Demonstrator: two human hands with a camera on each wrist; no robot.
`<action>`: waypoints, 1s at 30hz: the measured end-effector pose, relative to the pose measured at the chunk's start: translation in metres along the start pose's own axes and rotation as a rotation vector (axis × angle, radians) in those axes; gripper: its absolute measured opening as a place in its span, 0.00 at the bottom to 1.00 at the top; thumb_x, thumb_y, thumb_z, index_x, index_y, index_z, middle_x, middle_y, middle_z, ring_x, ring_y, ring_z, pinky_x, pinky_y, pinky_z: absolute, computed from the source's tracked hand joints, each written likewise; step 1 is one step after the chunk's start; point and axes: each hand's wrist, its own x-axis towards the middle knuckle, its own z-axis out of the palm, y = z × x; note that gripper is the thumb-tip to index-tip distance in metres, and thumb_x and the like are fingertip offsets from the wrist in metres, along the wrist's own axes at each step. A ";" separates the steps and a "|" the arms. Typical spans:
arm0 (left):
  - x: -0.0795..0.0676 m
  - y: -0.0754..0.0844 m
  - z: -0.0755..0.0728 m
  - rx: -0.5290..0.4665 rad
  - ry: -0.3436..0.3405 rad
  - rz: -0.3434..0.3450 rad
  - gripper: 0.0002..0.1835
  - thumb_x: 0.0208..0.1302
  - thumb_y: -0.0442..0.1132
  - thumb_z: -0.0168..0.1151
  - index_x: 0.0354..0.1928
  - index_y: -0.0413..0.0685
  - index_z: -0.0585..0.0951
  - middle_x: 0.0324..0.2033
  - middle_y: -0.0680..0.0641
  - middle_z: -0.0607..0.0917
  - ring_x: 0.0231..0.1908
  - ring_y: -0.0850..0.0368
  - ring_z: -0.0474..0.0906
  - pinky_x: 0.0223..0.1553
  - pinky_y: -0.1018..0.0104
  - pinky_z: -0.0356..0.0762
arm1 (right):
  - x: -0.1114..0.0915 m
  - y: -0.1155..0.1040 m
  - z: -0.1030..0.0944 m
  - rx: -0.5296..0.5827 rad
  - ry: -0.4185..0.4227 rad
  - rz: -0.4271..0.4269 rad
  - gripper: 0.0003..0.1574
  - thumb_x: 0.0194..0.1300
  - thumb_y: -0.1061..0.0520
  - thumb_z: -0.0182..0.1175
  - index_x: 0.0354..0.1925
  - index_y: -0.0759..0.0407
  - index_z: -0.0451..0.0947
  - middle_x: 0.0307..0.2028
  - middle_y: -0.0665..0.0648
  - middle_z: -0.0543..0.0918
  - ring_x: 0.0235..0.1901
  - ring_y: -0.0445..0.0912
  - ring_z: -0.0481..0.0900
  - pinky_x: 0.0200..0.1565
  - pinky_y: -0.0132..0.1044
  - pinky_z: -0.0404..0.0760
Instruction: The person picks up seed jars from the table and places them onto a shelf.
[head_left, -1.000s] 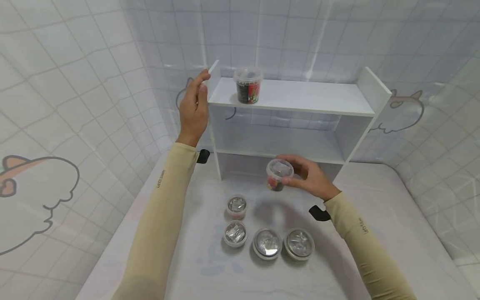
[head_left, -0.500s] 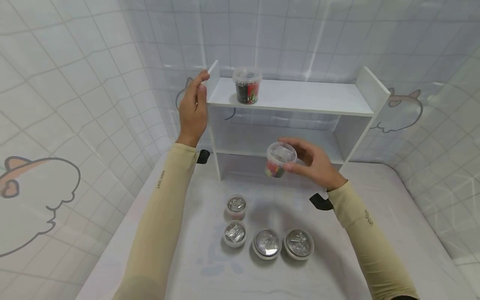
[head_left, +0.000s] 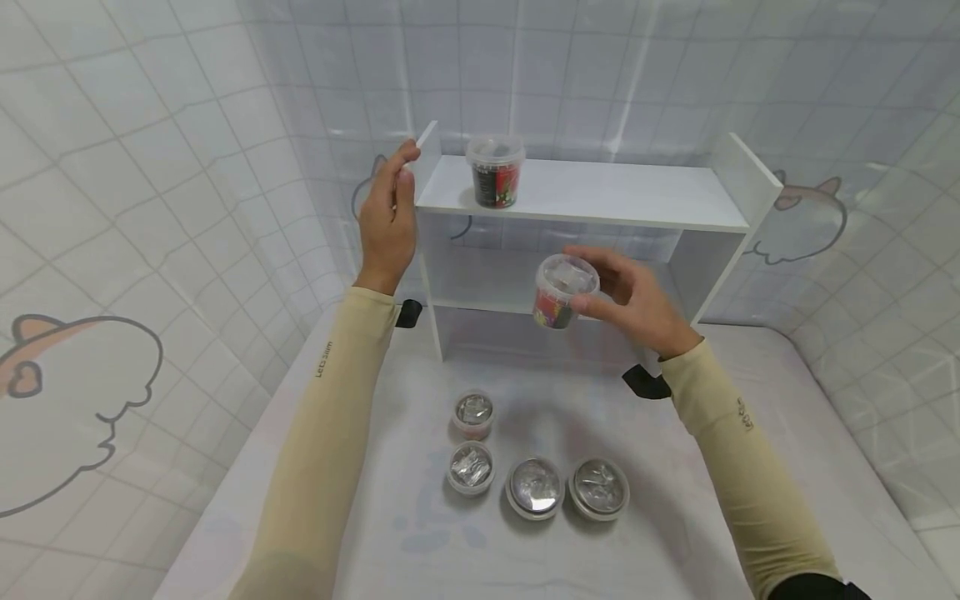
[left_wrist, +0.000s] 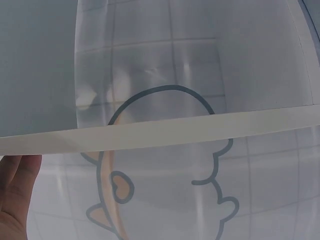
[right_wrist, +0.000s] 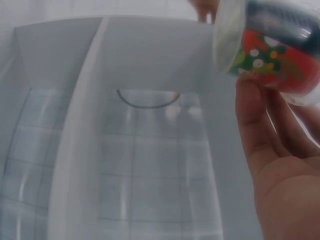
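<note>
My right hand [head_left: 630,300] pinches a small clear-lidded plastic tub [head_left: 553,310] between thumb and fingers, up in front of the shelf's middle level. Its red, green and dark label [right_wrist: 280,60] shows in the right wrist view. At the upper left, my left hand [head_left: 388,218] rests against the outside of the side panel of the white shelf [head_left: 615,190], its fingers fairly straight. In the left wrist view two fingers [left_wrist: 25,175] meet the panel's edge. Another tub [head_left: 497,177], with a black and red label, stands on the shelf's top at the left.
Below the shelf, two small tubs [head_left: 470,467] stand one behind the other on the white cloth [head_left: 420,558]. To their right are two wider round tubs [head_left: 534,487] with silvery contents. A tile-patterned sheet [head_left: 585,67] hangs behind and at both sides.
The right hand has lifted the tub from below the shelf's lower board to the height of the middle level. The left hand and the other tubs have stayed in place.
</note>
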 end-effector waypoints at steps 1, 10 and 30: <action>0.000 0.000 0.000 0.003 0.001 -0.001 0.17 0.81 0.38 0.48 0.66 0.49 0.77 0.68 0.60 0.75 0.52 0.60 0.77 0.48 0.70 0.68 | 0.002 -0.001 -0.001 0.003 0.003 -0.011 0.35 0.67 0.66 0.65 0.70 0.63 0.70 0.62 0.61 0.77 0.55 0.53 0.77 0.58 0.36 0.75; 0.000 0.002 0.002 -0.004 0.000 0.000 0.17 0.81 0.38 0.48 0.66 0.51 0.78 0.67 0.63 0.75 0.48 0.55 0.76 0.47 0.69 0.68 | 0.017 -0.014 -0.012 -0.012 0.037 -0.036 0.34 0.67 0.65 0.66 0.70 0.62 0.71 0.60 0.61 0.77 0.52 0.52 0.77 0.54 0.33 0.77; 0.001 0.001 0.002 0.007 -0.006 -0.006 0.17 0.81 0.39 0.48 0.66 0.51 0.78 0.68 0.63 0.74 0.51 0.60 0.75 0.48 0.70 0.69 | 0.056 -0.045 -0.033 -0.054 0.153 -0.048 0.32 0.66 0.60 0.68 0.67 0.59 0.75 0.58 0.59 0.80 0.52 0.51 0.78 0.53 0.32 0.78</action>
